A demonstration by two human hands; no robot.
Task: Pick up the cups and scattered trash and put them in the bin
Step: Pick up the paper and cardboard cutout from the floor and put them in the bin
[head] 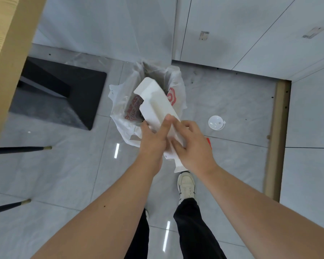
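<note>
Now both hands clasp the near end of the white box (155,101): left hand (151,141) on one side, right hand (193,144) on the other. Its long axis runs away from the grip, far end already over the bin (120,120) mouth just beyond. A lid (216,122) lies right of the grip.

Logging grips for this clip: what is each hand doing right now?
Left hand: closed on the white foam packing piece, over the bin.
Right hand: closed on the same piece.

white foam piece (155,101) spanning bin (120,116) mouth, open floor (232,101) right
</note>
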